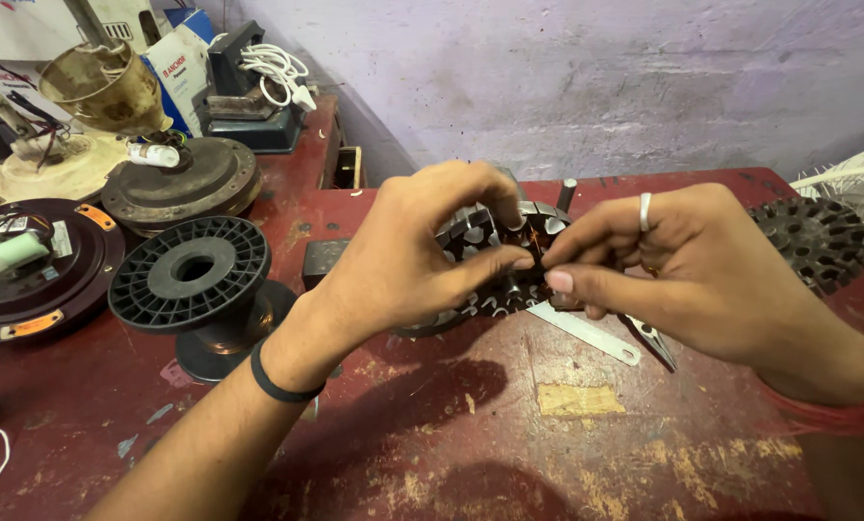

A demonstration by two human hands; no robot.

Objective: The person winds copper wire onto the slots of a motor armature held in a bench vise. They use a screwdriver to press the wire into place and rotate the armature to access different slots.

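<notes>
A round slotted metal stator core (pixel 495 260) stands tilted on the red table (pixel 509 434). My left hand (pixel 408 256) curls over its left side and top, thumb and fingers gripping the rim. My right hand (pixel 688 265), with a ring on one finger, reaches in from the right. Its thumb and forefinger pinch at thin copper wire in the core's slots, close to my left thumb. A flat metal strip (pixel 586 333) and a pair of tweezers (pixel 652 340) lie on the table just under my right hand.
A black plastic spool (pixel 193 272) stands at the left. Behind it are fan motor housings (pixel 183 181), a dark round housing (pixel 36 275) and a charger with white cable (pixel 276 72). A second stator core (pixel 816 241) lies at the right, by a white fan grille (pixel 862 183).
</notes>
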